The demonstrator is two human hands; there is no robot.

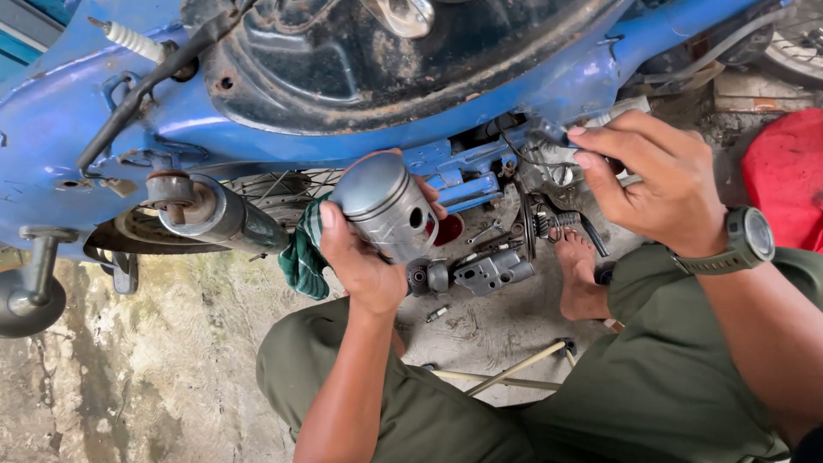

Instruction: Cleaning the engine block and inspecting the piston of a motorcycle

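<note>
While left hand (364, 257) cradles piston (387, 206), right hand (660, 184) reaches forward, fingers curled.

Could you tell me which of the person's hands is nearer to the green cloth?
Left. The left hand holds the grey piston with the green cloth tucked against its palm; the right hand is far off, at the blue frame.

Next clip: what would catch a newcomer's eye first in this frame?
The grey metal piston at centre, held up in the left hand together with a green cloth. Behind it the blue motorcycle frame fills the top of the view, with the right hand reaching into it at upper right. Loose engine parts lie on the concrete floor between the knees.
</note>
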